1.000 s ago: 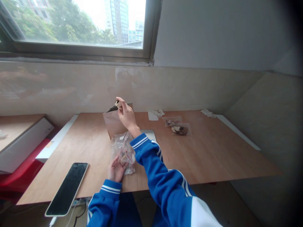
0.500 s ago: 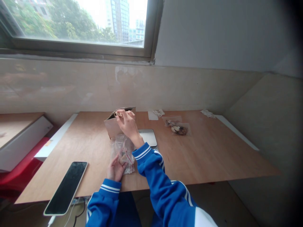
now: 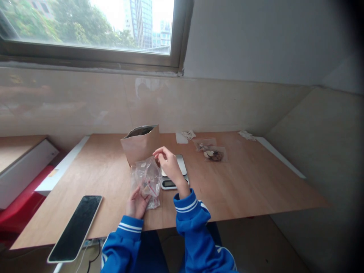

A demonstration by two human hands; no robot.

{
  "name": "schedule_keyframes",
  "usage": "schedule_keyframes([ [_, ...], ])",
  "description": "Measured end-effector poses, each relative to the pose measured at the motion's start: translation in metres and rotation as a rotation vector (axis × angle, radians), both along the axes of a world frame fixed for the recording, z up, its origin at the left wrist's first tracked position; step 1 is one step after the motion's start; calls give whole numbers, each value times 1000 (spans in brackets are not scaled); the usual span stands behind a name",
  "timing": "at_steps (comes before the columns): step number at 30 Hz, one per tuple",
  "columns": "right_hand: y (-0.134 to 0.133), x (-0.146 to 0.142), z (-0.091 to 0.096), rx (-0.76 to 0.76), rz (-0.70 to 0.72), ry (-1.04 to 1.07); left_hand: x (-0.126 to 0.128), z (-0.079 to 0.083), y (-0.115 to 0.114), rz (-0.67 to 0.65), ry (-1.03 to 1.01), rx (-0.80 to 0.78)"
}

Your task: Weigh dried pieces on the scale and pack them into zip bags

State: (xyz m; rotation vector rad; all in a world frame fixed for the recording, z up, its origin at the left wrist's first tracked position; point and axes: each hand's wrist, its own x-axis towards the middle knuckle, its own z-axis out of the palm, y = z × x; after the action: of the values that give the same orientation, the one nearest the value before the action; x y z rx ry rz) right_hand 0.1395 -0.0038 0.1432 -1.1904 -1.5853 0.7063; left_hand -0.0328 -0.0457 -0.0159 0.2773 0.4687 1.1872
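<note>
Head view — hands apart, clear zip bag point(image 3: 144, 173) between them!
Left hand point(image 3: 137, 204) held it beside the kraft pouch point(image 3: 140, 147) and digital scale point(image 3: 182, 166); right hand point(image 3: 170, 165) bunched its fingers near the mouth — whether gripping anything, I couldn't tell.

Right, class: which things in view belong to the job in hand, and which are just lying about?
Seemingly in use: clear bag at the left hand, open brown pouch, scale, likely the filled bags.
Seemingly lying about: phone, crumpled white scraps.
</note>
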Motion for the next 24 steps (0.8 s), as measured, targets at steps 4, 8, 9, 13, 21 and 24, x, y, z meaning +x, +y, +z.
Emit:
schedule_keyframes([
  [4, -15, 6, -13, -379, 333, -393, 1, 2, 0, 5, 23, -29],
  [8, -20, -4, -25, -446, 371, -543, 2, 2, 1, 17, 23, -25],
  [9, -20, -7, -28, -437, 348, -550, 2, 2, 1, 22, 22, -31],
  [13, -18, -18, -38, -398, 308, -582, 3, 1, 1, 46, 34, -59],
  [21, -20, -18, -45, -397, 254, -702, 11, 9, -5, 100, 219, -60],
  [24, -20, -16, -45, -389, 267, -656, 13, 12, -5, 93, 230, -57],
])
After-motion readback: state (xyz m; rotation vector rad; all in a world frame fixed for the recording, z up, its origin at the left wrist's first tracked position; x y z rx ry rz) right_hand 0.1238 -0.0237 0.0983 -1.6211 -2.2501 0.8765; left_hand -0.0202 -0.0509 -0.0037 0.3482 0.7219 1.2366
